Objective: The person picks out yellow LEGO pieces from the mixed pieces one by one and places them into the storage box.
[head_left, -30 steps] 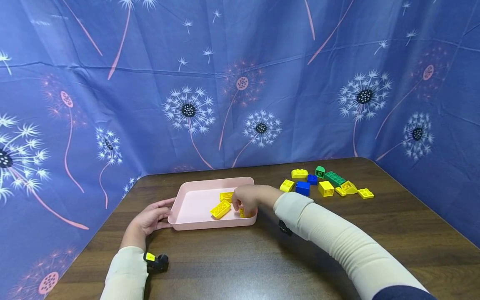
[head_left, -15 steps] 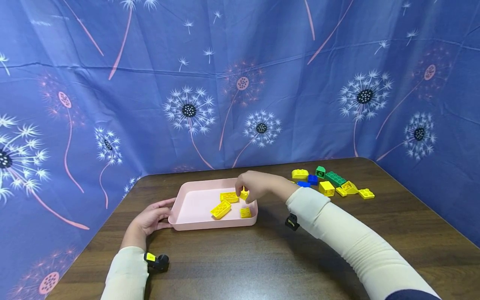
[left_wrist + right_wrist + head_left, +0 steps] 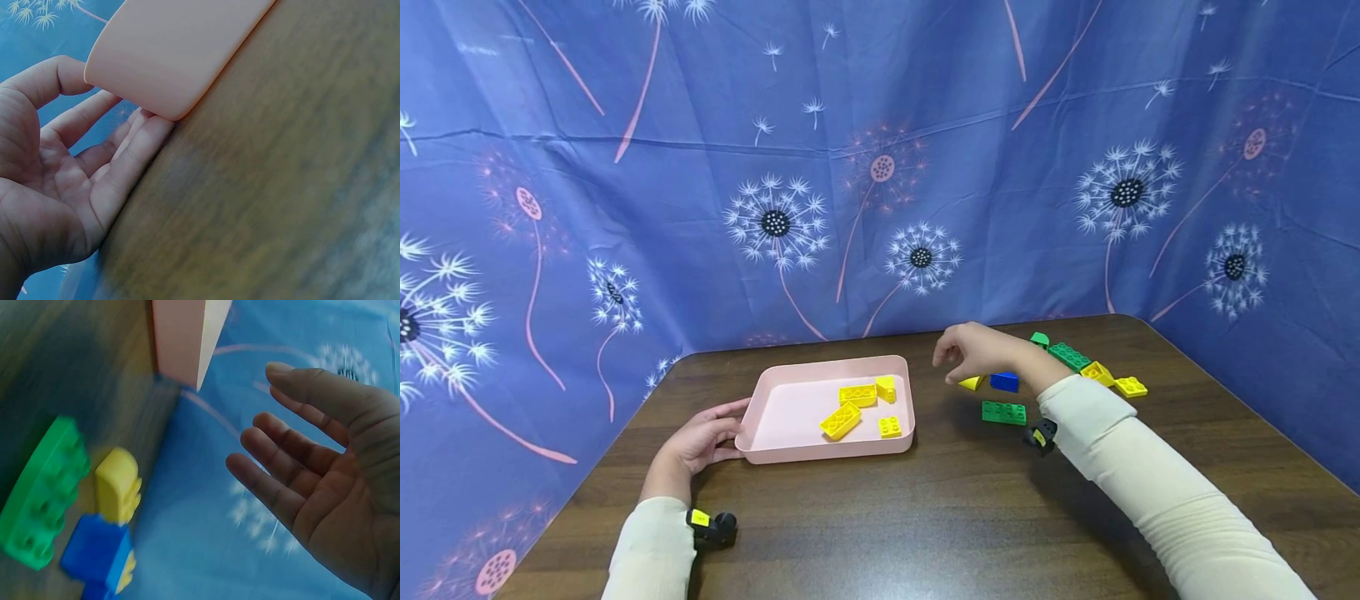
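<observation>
At the left end of the pink tray (image 3: 820,451), my left hand (image 3: 703,433) grips the wall near its front corner. In the left wrist view its fingertips meet the tray's rim and lower corner. Inside the tray lie two long yellow bricks (image 3: 841,421), a small yellow block (image 3: 886,388) and a square yellow brick (image 3: 890,427). My right hand (image 3: 981,350) hovers right of the tray, fingers loosely bent and holding nothing. Beneath and beside it are a green brick (image 3: 1003,412), a blue brick (image 3: 1004,382) and a rounded yellow brick (image 3: 117,484).
Further right lie another green brick (image 3: 1069,357), a small green block (image 3: 1040,339), a yellow sloped piece (image 3: 1097,372) and a flat yellow piece (image 3: 1131,386). My right forearm hides part of this group. A blue dandelion-print cloth (image 3: 850,208) hangs behind the brown table (image 3: 865,533).
My right hand has let go of a small yellow block in the tray's back right corner and moved right, over the loose bricks. My left hand stays at the tray.
</observation>
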A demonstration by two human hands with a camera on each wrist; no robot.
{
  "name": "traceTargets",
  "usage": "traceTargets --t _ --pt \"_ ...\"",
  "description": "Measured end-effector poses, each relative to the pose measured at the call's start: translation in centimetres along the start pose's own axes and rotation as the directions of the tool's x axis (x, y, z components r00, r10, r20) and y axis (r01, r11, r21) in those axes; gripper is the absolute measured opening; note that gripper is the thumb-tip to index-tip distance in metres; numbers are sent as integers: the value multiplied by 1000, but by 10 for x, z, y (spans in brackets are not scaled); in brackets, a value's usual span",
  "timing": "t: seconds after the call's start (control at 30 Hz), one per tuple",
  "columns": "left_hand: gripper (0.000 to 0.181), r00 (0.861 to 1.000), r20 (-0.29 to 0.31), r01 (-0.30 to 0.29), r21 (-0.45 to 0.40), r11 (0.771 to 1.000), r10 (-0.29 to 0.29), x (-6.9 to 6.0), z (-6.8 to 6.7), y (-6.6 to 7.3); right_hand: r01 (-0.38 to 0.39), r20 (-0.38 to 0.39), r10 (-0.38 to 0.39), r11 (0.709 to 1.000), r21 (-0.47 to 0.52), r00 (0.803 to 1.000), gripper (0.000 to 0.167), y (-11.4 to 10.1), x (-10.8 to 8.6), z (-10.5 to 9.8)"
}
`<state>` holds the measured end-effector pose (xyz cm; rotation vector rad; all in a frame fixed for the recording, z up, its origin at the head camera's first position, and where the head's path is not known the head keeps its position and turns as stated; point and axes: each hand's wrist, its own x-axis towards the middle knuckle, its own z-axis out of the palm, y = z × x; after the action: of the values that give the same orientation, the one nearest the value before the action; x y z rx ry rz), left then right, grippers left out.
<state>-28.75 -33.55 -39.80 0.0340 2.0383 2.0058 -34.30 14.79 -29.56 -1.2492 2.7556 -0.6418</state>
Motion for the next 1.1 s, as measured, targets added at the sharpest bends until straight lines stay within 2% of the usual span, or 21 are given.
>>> traceTargets --t 0.13,0.23,0.47,0.6,0.8,0.9,1.1 --pt "67 1000 -3 -1 5 1000 1 -1 -1 -2 -74 -41 75 997 33 996 21 20 -15 -2" --pt "68 1000 -3 2 11 1000 -2 -2 -1 -3 -118 -61 118 993 10 991 19 31 -22 -3" --pt "67 1000 -5 -8 14 1000 8 -1 -1 -2 -237 -72 235 972 -8 969 21 47 -33 -3" --pt "66 1000 -5 -10 11 1000 10 0 -1 -2 -262 -71 260 965 -25 963 23 56 -35 1" --pt "69 1000 -13 -12 12 1000 12 0 0 -1 -269 -74 265 962 -43 961 29 63 -26 11" --pt "69 1000 -10 -14 9 1000 14 0 0 -1 -275 -48 274 961 -34 961 30 62 -16 13" --pt "68 1000 -11 -16 7 1000 16 0 1 -1 -347 27 347 938 -28 937 29 60 4 16"
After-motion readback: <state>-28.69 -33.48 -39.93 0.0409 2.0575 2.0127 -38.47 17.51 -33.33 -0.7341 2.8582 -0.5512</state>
